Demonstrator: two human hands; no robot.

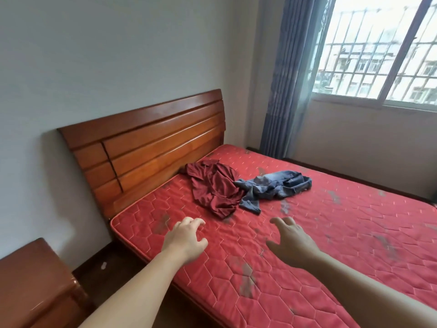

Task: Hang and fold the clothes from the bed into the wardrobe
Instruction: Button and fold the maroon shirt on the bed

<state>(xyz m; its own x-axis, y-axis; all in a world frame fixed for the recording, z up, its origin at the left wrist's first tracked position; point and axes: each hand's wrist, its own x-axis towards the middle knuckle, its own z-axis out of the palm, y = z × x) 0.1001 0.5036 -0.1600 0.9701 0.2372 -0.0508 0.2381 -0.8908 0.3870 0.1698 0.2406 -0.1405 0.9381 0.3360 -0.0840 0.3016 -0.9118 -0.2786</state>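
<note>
Left hand (pixel 186 239) and right hand (pixel 292 243) (fingers loosely spread, holding nothing) hover over the mattress (pixel 331 233), short of maroon garment (pixel 214 188) and denim garment (pixel 274 188)

Barred window (pixel 383 50), blue curtain (pixel 283 91), perhaps a nightstand (pixel 35 280)

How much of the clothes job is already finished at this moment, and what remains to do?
Nothing looks done yet. The dark red garment and the blue jeans lie crumpled, touching each other, on the red mattress near the headboard. In hand: nothing; the left hand and right hand reach toward them, empty. Left: picking up, folding or hanging both. No wardrobe is in view.
</note>
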